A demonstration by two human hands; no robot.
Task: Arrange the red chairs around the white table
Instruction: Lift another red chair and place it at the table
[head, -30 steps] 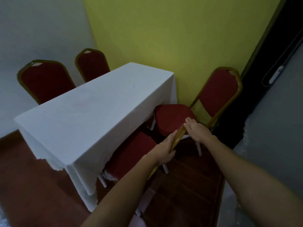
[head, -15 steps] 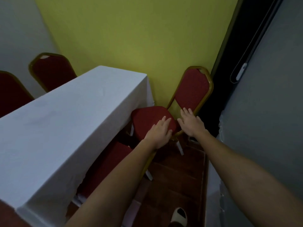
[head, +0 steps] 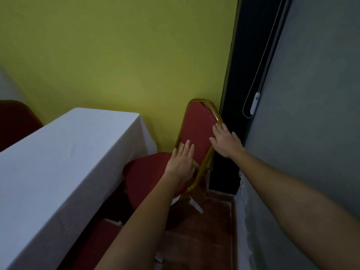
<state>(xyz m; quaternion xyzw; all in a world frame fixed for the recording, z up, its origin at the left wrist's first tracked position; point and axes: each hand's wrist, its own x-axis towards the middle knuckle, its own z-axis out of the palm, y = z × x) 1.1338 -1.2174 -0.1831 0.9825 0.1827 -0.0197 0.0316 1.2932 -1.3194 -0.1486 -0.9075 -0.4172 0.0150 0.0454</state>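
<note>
A red chair [head: 196, 133] with a gold frame stands at the far right corner of the white table [head: 64, 158], its seat tucked partly under the tablecloth's edge and its back close to the yellow wall [head: 120, 55]. The left hand [head: 180, 164] lies flat, fingers straight and together, over the lower left of the chair back, gripping nothing. The right hand [head: 226, 142] is spread wide on the back's right edge, fingertips touching the gold frame, not closed around it. A second red seat [head: 93, 242] shows near, under the table's right side. Another chair back [head: 15, 121] rises at far left beyond the table. A cord [head: 255, 102] hangs on the right.
</note>
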